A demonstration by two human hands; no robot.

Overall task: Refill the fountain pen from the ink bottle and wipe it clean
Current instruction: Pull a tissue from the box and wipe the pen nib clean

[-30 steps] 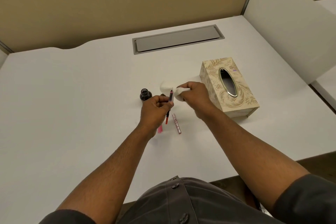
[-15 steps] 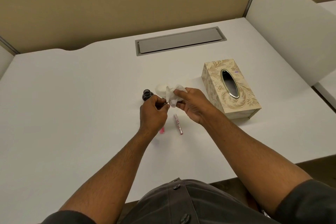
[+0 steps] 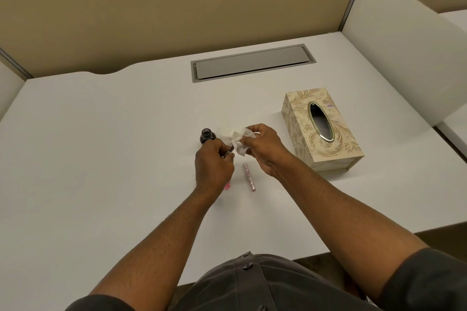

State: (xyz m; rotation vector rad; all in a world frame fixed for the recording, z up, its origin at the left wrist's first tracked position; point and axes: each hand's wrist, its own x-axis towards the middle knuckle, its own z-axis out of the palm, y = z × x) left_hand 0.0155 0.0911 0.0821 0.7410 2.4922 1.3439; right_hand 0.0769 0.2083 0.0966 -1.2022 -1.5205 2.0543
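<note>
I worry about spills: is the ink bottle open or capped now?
Open. The ink bottle stands upright on the table, its round mouth bare, with no cap on it.

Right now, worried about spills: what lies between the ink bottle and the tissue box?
In the head view, between ink bottle and tissue box: the crumpled tissue and the right hand holding it.

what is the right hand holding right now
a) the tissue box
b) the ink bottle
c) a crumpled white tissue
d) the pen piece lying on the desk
c: the right hand pinches a crumpled white tissue, while the open ink bottle stands on the desk untouched by it, the tissue box sits apart to its right, and the loose pen piece lies on the desk below the hand.
</note>
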